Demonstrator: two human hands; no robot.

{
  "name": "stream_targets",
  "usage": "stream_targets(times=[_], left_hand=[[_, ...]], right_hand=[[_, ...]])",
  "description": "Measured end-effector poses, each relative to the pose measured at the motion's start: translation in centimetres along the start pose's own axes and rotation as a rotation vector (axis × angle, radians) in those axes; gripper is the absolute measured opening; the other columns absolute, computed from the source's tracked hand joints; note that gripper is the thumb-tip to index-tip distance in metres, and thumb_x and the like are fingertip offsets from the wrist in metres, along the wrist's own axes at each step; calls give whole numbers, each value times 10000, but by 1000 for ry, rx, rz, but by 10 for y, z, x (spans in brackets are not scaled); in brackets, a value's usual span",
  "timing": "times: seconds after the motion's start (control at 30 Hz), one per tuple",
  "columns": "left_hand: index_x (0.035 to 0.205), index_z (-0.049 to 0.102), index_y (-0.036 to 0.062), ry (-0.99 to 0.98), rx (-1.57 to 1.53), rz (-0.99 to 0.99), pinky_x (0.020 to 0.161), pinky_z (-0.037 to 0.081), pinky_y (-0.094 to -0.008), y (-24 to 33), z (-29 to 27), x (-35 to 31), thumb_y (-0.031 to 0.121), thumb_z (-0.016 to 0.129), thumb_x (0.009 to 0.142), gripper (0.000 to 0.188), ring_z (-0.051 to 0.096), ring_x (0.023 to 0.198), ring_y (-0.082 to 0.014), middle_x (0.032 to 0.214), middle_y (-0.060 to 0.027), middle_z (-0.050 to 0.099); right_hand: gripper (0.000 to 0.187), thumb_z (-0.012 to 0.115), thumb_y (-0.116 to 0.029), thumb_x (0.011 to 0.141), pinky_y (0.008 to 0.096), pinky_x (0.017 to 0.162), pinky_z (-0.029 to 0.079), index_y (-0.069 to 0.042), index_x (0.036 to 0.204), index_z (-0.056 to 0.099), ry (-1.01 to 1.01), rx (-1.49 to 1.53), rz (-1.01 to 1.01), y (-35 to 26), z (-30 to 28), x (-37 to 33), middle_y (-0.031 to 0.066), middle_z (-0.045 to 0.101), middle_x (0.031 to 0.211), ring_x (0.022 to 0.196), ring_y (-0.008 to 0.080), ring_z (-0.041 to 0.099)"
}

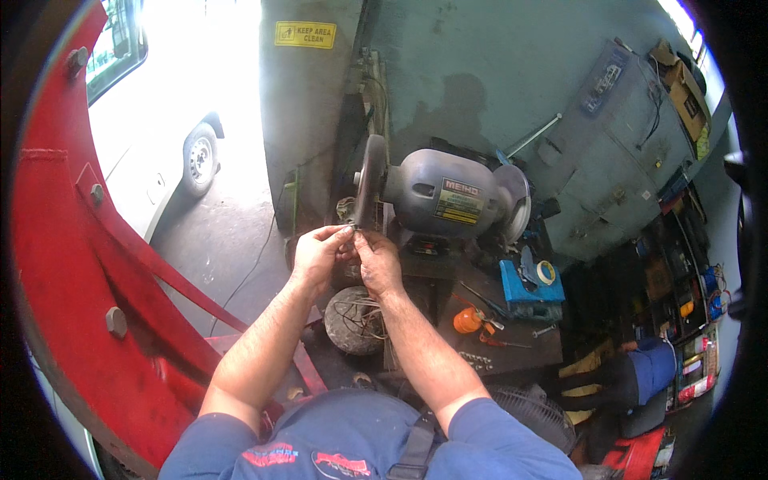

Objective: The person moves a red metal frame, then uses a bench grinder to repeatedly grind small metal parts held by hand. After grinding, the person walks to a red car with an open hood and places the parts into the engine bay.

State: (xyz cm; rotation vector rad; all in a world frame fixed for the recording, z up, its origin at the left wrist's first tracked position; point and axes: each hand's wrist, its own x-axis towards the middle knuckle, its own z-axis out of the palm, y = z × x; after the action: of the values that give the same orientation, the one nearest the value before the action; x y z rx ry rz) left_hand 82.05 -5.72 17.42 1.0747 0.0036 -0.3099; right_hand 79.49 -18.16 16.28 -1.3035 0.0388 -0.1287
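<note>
A grey bench grinder [422, 178] stands in front of me, with a dark wheel [370, 182] on its left end and a pale disc-shaped wheel [518, 206] on its right. At the lower edge of the dark wheel my left hand [317, 254] and my right hand [379, 262] come together. Both have their fingers pinched around something tiny, which I cannot make out. The fingertips nearly meet and lie very close to the wheel; whether they touch it is not clear. Motion of the wheel cannot be told from this picture.
Beneath my forearms sits a round grey block [349, 322] with wire on it. The bench at right holds a blue case [532, 299], a tape roll [546, 273], an orange container [467, 321] and a wrench [545, 330]. Red steelwork [120, 248] rises at left. Another person [650, 372] is at lower right.
</note>
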Motion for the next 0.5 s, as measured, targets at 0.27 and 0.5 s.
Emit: stream_targets(times=[0.27,0.5], left_hand=[[1029,660,-8,-34,-23,-27,599,493,-230,8,-1,2,168,681,883,229,595,677,-96,834,-33,652],[1047,665,-2,-75,-56,-90,569,476,-211,3,-5,3,159,673,889,225,568,647,-71,817,-15,643]], right_hand=[[154,559,-123,961,294,665,551,17,977,620,56,85,-104,-3,11,-3,63,633,823,703,149,624],[210,470,-175,1005,279,659,528,-8,1008,597,-15,-40,-50,-5,5,-7,48,620,844,718,131,603]])
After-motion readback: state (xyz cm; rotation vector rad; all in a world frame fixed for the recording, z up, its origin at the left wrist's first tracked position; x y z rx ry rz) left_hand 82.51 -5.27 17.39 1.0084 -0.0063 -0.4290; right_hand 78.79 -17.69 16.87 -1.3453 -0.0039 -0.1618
